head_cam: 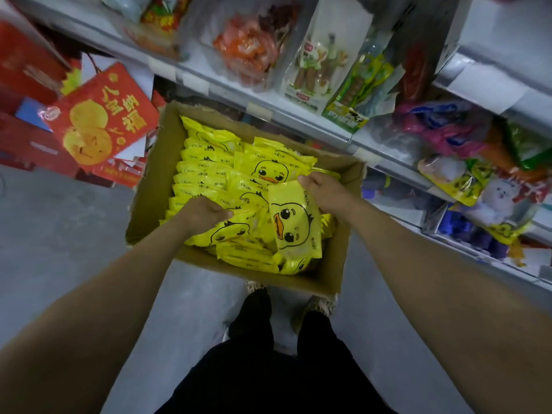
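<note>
Open cardboard box (149, 186) at centre of frame on grey floor (74, 234), packed with yellow duck packets (206, 165), right hand (324, 192) with grip pinching the top edge of a tilted packet (294, 225) right of centre, left hand (201, 212) with grip curled on a neighbouring packet (231, 231) just left of it, snack shelves (260, 110) across upper right.

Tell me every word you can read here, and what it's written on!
"CKOK": on the duck packet the right hand holds, and on other duck packets in the cardboard box.
Small print on the packets: too small.
Yellow Chinese characters on the red gift bag: upside down, not clear enough to quote.
Labels on the shelf snack bags and the shelf price tags: too blurred to read.
</note>
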`<state>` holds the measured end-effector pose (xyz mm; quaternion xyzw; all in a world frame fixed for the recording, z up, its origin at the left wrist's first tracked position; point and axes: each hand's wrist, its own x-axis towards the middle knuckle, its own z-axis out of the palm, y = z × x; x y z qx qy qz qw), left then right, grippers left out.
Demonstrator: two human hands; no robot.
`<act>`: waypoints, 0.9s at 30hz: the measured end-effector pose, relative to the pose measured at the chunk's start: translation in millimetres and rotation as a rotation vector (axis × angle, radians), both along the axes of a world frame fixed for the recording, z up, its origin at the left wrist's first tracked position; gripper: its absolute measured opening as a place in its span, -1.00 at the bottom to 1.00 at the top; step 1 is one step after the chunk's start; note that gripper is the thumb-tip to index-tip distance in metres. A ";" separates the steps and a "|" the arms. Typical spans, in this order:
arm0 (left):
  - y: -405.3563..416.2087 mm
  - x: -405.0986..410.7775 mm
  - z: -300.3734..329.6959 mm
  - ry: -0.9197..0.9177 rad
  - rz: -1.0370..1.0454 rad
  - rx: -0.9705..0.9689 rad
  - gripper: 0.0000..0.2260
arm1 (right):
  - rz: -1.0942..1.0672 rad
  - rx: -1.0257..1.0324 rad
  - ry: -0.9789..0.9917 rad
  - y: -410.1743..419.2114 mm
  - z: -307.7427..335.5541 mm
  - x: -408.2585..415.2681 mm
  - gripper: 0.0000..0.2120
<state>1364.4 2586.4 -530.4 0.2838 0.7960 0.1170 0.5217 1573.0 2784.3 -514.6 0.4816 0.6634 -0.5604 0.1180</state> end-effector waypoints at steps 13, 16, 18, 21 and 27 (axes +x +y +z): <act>33.8 91.0 112.7 -0.282 0.387 0.168 -0.36 | -0.394 -0.343 0.031 41.0 29.3 70.3 0.16; 48.7 122.2 134.7 -0.286 0.399 0.245 -0.22 | -0.330 -0.411 0.124 41.6 101.7 99.0 -0.20; 64.3 145.4 152.5 -0.248 0.369 0.329 -0.13 | -0.276 -0.424 0.201 51.1 125.5 123.7 -0.49; 93.0 182.3 183.5 -0.229 0.367 0.436 -0.34 | -0.226 -0.406 0.334 68.8 161.3 162.5 -0.47; 158.3 238.6 237.8 -0.289 0.318 0.626 -0.36 | -0.153 -0.301 0.530 115.7 244.3 248.9 -0.58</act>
